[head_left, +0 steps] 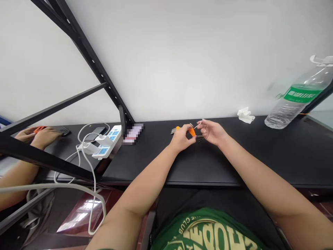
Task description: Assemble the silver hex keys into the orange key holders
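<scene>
Over the black table, my left hand [182, 139] is closed around an orange holder [191, 132], which looks like that of a hex key set. Several thin metal keys [173, 131] stick out on its left side. My right hand [211, 132] is just to the right, its thumb and forefinger pinching the end of a slim metal hex key [197, 125]. That key reaches to the orange holder; whether it is seated there is too small to tell. Below the right fingers, more dark metal keys [200, 138] lie close to the tabletop.
A white power strip [110, 142] with plugs and cables stands left, by a black metal frame [96, 62]. A blurred-out flat item [134, 133] lies nearby. Crumpled tissue [246, 115] and a large water bottle [293, 99] stand right. Another person's hands [45, 137] work far left.
</scene>
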`<action>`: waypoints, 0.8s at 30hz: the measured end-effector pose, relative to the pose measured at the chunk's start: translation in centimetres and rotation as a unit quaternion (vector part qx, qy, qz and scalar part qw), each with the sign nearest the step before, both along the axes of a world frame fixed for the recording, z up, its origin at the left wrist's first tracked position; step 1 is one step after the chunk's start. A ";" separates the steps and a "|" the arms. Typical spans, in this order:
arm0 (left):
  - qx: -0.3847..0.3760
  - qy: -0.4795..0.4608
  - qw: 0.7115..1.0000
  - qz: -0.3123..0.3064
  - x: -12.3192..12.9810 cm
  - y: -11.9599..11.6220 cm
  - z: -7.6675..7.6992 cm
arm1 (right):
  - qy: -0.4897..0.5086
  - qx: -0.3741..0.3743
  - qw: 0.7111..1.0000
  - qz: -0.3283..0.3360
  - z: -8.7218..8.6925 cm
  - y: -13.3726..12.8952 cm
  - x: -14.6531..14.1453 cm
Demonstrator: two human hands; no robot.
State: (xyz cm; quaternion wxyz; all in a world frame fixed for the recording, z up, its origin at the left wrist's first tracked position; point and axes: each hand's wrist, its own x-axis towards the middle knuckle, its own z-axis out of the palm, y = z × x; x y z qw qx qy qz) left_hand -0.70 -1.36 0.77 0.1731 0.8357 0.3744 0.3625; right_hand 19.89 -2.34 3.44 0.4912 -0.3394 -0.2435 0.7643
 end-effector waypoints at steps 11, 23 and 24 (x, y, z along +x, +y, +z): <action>0.009 -0.003 1.000 -0.005 0.4 -0.6 0.3 | -0.181 0.101 0.978 0.025 -0.3 -1.0 -2.0; -0.016 -0.060 0.998 -0.010 0.7 -0.9 0.3 | -0.175 0.138 0.973 0.057 -1.5 -0.9 -2.0; -0.016 -0.070 0.997 -0.012 0.7 -0.9 0.4 | -0.191 0.156 0.967 0.059 -1.5 -0.9 -2.0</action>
